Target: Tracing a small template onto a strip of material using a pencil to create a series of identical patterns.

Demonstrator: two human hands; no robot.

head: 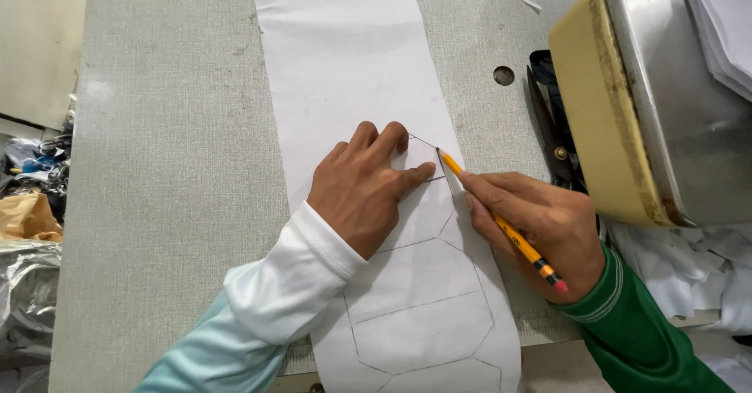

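A long strip of white fabric (pixel 345 56) lies lengthwise on the grey table (pixel 172 166), with several pencilled polygon outlines along its near half. My left hand (pixel 364 189) presses flat on a small white template piece (pixel 419 156) laid on the strip. A yellow pencil (pixel 501 221) with a red eraser end is gripped in my right hand (pixel 540 225); its tip touches the fabric at the template's right edge.
A sewing machine (pixel 650 103) with a cream body and metal plate stands at the right. Dark scissors (pixel 552 138) lie beside its base. White fabric scraps (pixel 689 275) pile at the right edge. Bags and clutter (pixel 31 205) sit off the table's left side.
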